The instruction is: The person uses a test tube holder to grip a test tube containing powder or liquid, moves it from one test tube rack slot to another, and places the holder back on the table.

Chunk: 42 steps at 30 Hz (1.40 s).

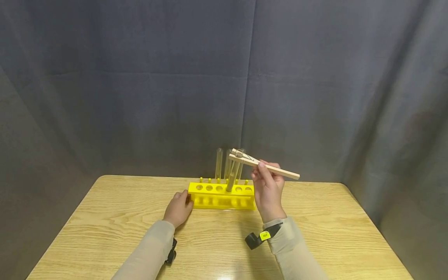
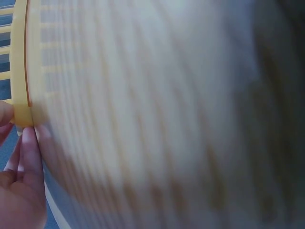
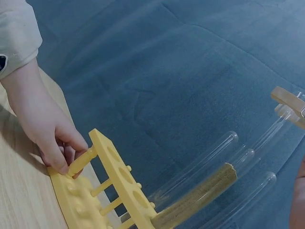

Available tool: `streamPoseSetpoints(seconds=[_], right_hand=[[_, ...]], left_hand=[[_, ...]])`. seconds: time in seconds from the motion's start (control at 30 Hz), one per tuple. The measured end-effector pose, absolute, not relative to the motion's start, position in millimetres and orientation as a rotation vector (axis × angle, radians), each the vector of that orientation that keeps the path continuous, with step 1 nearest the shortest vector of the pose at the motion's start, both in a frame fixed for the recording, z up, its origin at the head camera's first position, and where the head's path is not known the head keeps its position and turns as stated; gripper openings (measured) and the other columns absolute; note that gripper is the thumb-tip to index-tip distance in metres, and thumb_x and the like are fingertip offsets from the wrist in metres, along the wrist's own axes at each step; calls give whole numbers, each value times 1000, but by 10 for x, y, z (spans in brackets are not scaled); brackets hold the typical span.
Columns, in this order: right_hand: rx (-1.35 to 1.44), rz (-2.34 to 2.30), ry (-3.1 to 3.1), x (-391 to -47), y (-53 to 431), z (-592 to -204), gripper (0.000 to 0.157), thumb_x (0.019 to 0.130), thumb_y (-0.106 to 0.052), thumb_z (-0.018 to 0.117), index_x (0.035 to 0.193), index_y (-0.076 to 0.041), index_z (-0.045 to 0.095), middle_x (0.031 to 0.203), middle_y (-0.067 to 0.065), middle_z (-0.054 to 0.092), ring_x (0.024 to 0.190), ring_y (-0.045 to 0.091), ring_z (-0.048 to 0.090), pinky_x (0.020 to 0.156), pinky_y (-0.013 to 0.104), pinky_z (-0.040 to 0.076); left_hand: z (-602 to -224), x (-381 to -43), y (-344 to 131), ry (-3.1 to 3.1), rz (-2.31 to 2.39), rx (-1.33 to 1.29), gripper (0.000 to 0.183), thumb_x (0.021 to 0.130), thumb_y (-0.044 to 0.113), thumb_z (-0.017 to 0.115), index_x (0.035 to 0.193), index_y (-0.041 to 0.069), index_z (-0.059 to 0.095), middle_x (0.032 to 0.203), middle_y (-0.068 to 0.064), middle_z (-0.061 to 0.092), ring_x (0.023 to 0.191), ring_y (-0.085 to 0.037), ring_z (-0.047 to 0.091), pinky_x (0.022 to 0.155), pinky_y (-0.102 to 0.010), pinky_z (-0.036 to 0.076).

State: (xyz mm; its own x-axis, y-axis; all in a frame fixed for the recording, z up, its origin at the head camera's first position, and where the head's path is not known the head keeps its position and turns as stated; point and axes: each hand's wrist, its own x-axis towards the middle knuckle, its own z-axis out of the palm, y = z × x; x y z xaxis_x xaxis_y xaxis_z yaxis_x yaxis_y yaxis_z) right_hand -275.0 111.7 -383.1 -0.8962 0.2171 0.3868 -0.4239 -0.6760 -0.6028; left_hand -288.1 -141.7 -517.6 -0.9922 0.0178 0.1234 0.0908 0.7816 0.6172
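Observation:
A yellow test tube rack stands on the table. My left hand grips its left end; in the right wrist view the fingers curl around the end post and base. My right hand holds a wooden test tube clamp, thumb on top. The clamp's jaws are around the upper end of a glass test tube, which leans slightly. Brownish, grainy-looking contents fill its lower part. The tube's lower end is at a rack hole; how deep it sits is hidden.
Three clear test tubes stand upside down on the rack's back pegs, partly behind the clamp. The wooden table ends at a grey curtain. Black wrist straps are on both sleeves.

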Motion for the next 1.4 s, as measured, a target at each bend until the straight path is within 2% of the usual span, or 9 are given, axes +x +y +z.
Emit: streamPoseSetpoints(seconds=[0.7,1.4], right_hand=[[344,2579,-1044,-2747,1075,-3955,20,98,3,62,84,-9,69,80,4,70,70,12,61,62,19,51],[235,2567,-1117,-2801,1086,-4086,23,98,3,61,81,-10,68,80,3,69,71,13,59,62,21,49]], left_hand=[[-5151,-2855,-1405,-2861,-1008,-82,48,102,14,59,144,-5,47,120,-23,56,110,-39,62,99,-52,50],[-5145,-2848,-1392,-2833,-998,-106,43,101,13,59,139,-6,51,118,-23,58,109,-39,62,99,-52,50]])
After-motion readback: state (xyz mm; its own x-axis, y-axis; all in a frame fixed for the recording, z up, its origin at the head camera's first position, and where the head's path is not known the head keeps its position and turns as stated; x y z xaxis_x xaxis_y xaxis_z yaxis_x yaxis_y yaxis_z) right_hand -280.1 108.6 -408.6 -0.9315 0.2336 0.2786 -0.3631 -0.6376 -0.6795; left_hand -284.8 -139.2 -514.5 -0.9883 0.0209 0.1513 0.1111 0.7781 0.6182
